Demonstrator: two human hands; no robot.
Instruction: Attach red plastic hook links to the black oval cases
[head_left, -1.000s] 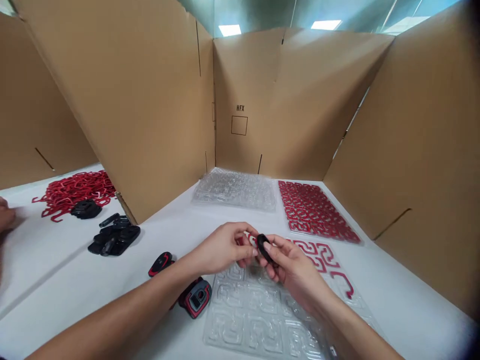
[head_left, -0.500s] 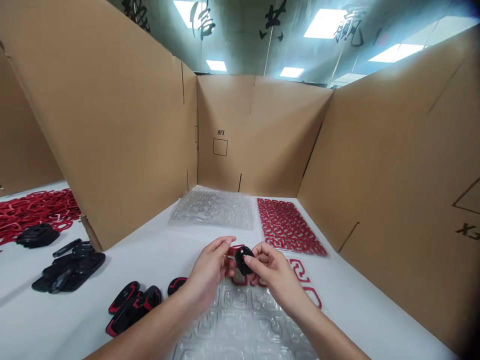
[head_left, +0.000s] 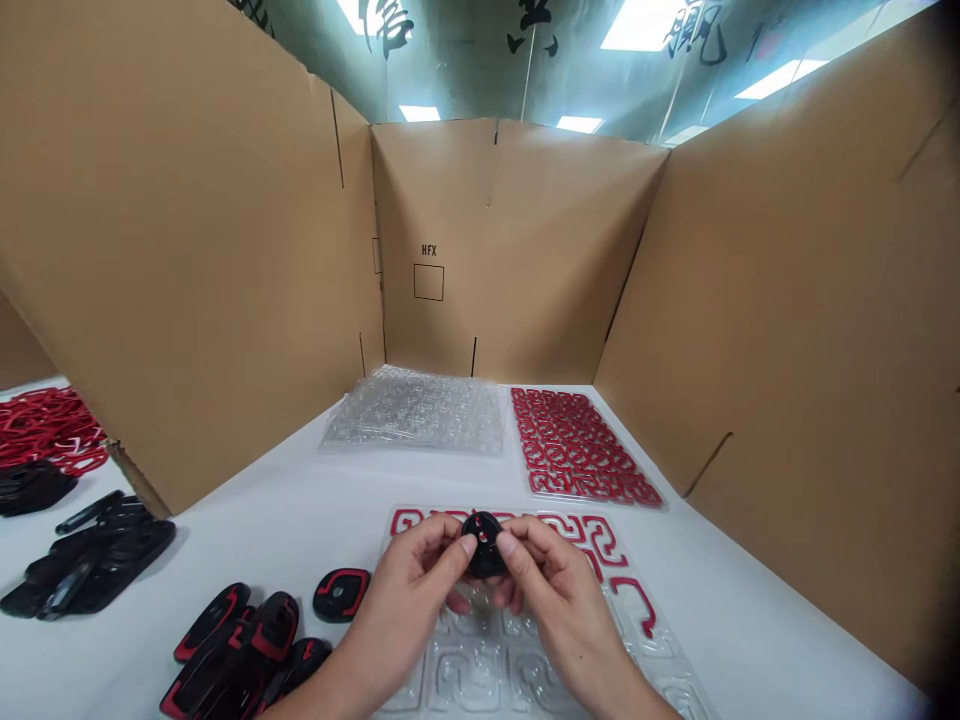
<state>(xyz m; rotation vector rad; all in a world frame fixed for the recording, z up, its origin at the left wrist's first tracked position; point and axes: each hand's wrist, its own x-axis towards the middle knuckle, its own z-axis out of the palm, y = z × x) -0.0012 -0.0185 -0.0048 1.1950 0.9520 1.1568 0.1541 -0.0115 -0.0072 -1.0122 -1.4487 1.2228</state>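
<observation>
Two hands grip one rounded black part (head_left: 484, 550) between them, held above a clear molded tray (head_left: 466, 680). The left hand (head_left: 421, 575) is partly closed, its thumb pressed to the near face at the left edge and its fingers curled around toward the back. The right hand (head_left: 553, 580) mirrors it on the right edge, thumb on the same face, fingers bent inward. Small red and whitish details show on the face between the thumbs.

Red curved strips, one of them a hook-shaped strip (head_left: 637, 603) to the right of the right hand, sit in the far and right-hand cavities of the tray. Left of the left hand, a black-and-red piece (head_left: 340, 595) lies by itself on the white tabletop (head_left: 292, 530), near a heap of similar black-and-red pieces (head_left: 236, 650). Farther back are a stack of clear trays (head_left: 416, 412) and, to its right, a tray filled with red strips (head_left: 581, 445).
</observation>
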